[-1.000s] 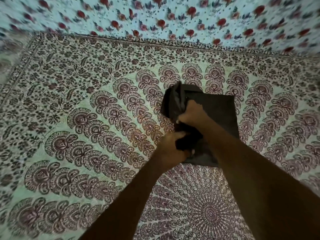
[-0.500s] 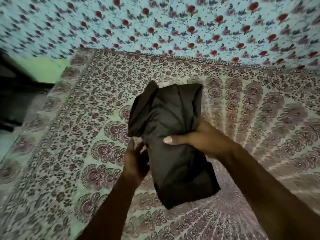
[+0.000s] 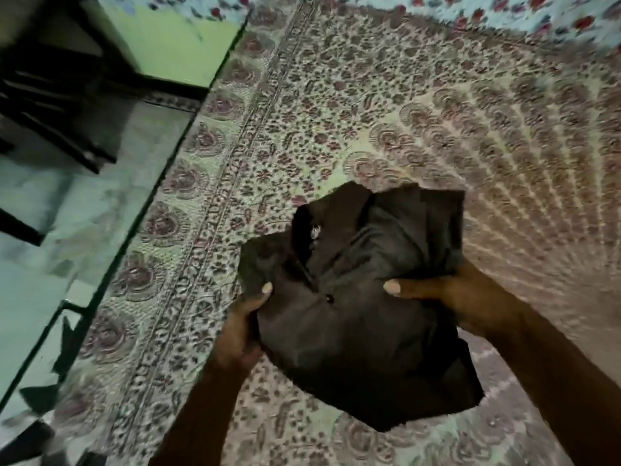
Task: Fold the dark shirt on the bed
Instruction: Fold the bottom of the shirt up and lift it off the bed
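The dark shirt (image 3: pixel 356 317) is a folded bundle held up above the bed, collar and a small button facing me. My left hand (image 3: pixel 243 327) grips its left side with the thumb on top. My right hand (image 3: pixel 437 290) grips the right side, thumb pressed on the cloth. The fingers of both hands are hidden under the shirt. Below lies the bed (image 3: pixel 369 112), covered with a patterned mandala sheet.
The bed's left edge (image 3: pixel 141 210) runs diagonally; beyond it is pale floor (image 3: pixel 67 213). Dark furniture legs (image 3: pixel 60 105) stand at the upper left by a green wall (image 3: pixel 174 45). A floral cloth (image 3: pixel 504 11) lies along the far side of the bed.
The shirt has been lifted off the bed and turned collar-up. My left hand has closed on its left side. The view has swung left toward the bed's edge and floor.
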`<state>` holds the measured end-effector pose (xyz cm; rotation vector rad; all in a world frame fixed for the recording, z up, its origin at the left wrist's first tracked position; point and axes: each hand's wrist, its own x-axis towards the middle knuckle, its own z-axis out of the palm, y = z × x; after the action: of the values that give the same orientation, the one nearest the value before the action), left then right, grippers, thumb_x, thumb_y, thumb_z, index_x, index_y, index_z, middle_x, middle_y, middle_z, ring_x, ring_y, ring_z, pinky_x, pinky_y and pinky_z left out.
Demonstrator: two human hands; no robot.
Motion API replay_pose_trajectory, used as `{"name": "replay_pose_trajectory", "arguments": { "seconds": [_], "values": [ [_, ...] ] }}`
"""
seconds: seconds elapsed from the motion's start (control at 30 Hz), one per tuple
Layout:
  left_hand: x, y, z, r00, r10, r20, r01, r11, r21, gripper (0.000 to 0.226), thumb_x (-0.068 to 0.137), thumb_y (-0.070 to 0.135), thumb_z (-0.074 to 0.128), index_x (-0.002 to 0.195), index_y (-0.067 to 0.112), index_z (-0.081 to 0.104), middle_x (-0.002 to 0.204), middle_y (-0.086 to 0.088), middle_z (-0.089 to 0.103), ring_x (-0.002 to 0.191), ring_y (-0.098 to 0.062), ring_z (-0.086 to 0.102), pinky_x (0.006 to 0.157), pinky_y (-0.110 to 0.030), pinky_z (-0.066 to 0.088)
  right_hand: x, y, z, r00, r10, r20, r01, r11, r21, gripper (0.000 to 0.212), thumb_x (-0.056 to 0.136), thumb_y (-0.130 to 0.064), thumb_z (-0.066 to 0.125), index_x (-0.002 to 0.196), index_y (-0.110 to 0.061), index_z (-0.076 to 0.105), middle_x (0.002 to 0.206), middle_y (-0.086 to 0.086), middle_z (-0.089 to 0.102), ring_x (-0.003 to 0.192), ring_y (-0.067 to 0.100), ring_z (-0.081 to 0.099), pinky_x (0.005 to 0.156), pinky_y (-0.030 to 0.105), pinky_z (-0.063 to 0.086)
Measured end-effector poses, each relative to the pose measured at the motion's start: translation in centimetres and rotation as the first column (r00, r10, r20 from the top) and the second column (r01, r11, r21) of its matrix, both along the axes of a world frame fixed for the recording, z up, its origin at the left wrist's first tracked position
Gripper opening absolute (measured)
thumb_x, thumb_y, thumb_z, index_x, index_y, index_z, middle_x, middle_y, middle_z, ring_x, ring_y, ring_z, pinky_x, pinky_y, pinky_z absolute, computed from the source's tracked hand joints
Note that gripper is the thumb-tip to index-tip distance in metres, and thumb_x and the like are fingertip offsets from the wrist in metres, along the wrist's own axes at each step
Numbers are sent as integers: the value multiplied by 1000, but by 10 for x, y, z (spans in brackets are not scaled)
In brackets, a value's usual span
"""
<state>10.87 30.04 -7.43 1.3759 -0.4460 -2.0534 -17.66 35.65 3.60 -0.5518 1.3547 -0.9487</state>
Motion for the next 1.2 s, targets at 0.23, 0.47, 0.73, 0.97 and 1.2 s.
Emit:
{"name": "replay_pose_trajectory", "arguments": {
  "seconds": [0.23,0.47,0.73,0.97,1.2],
  "values": [
    [163,-70,41,698,-81,712,422,849,-318,45,65,58,92,96,28,83,95,5,81,89,-15,78,85,-40,63,126,-1,-40,988,-142,54,135,983,123,55,67,-6,84,118,-22,74,117,-1,79,104,19,77,78,31,65],
    [224,-106,7,541,-268,797,513,856,-60,71,60,81,81,109,30,79,102,8,78,98,-17,74,95,-40,59,214,9,-125,925,-379,23,367,906,210,63,61,-19,95,121,-11,75,119,10,78,112,30,74,93,43,62],
    [268,-67,-5,214,-556,803,784,588,198,97,63,54,96,146,30,50,131,11,64,121,-20,63,107,-44,51,224,62,-148,906,-179,-383,299,912,281,33,69,-21,97,88,-35,75,79,-25,76,89,3,73,78,23,61],
    [263,-45,-12,210,-433,877,747,650,142,71,84,40,83,142,11,54,135,-18,66,122,-41,62,97,-42,46,241,99,-147,870,78,-487,136,911,388,90,48,-20,102,120,-44,53,109,-11,75,105,21,71,92,46,59],
    [288,-35,-28,145,-307,940,817,573,61,69,88,51,72,139,9,51,117,-25,72,104,-49,69,90,-51,53,275,122,-155,803,-51,-593,322,875,361,58,74,-17,94,121,-27,61,103,-3,77,96,26,74,88,52,60]
  ]
}}
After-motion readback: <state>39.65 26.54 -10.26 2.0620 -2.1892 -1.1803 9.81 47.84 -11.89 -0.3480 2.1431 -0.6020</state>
